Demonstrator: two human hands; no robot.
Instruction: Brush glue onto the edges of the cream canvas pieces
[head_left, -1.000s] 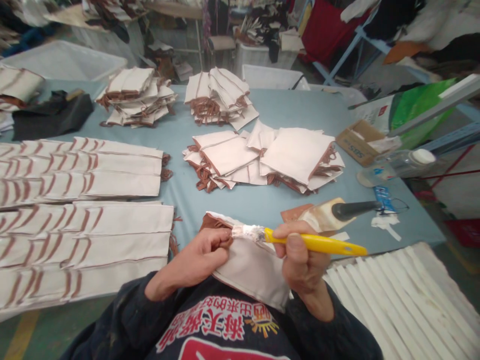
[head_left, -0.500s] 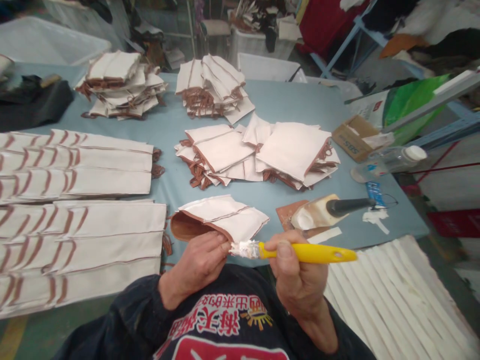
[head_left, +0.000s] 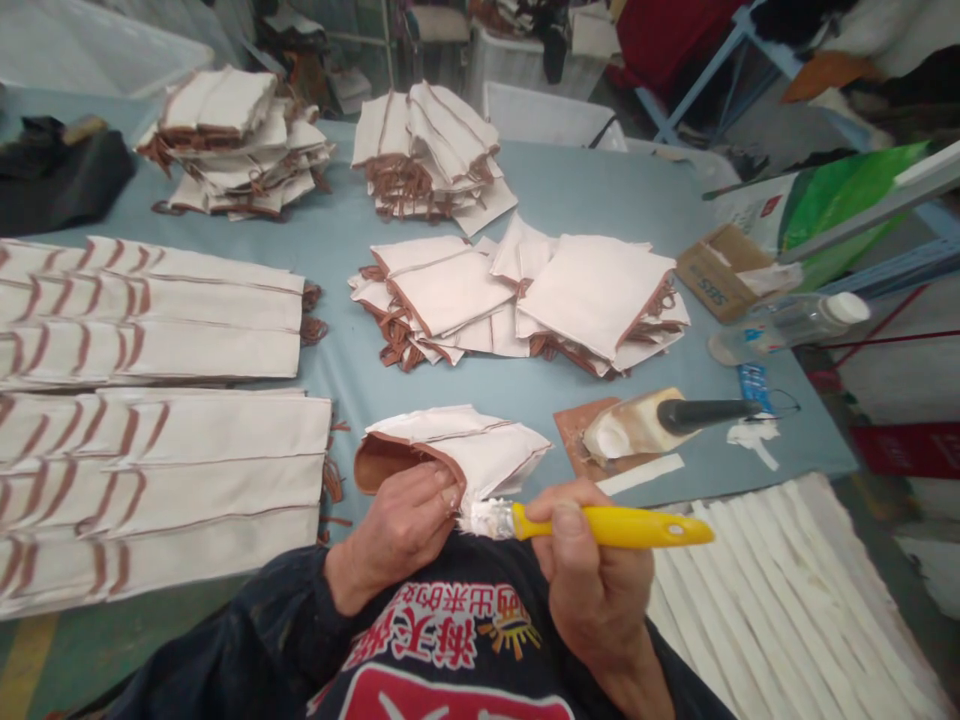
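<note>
My left hand [head_left: 401,525] is closed on the brown rim of a white fabric piece [head_left: 487,445], whose brown-lined opening faces left. Fingers of that hand reach inside the opening. In my right hand [head_left: 592,570] is a brush with a yellow handle [head_left: 652,527], gripped near its metal collar. The white-coated bristles [head_left: 480,518] point left and meet the edge of the piece beside my left fingertips. A container with a white substance and a black handle [head_left: 637,424] lies on a brown patch to the right.
Stacked white pieces with brown edging [head_left: 442,290] lie behind my hands, with more piles at the back. Rows of overlapping pieces [head_left: 187,470] cover the left side. At the right are a cardboard box [head_left: 724,272], a clear bottle [head_left: 795,325] and white strips [head_left: 795,590].
The brush and the fabric piece sit slightly lower, and the piece has shifted a little to the right. Both hands keep their grips. The camera view has shifted slightly.
</note>
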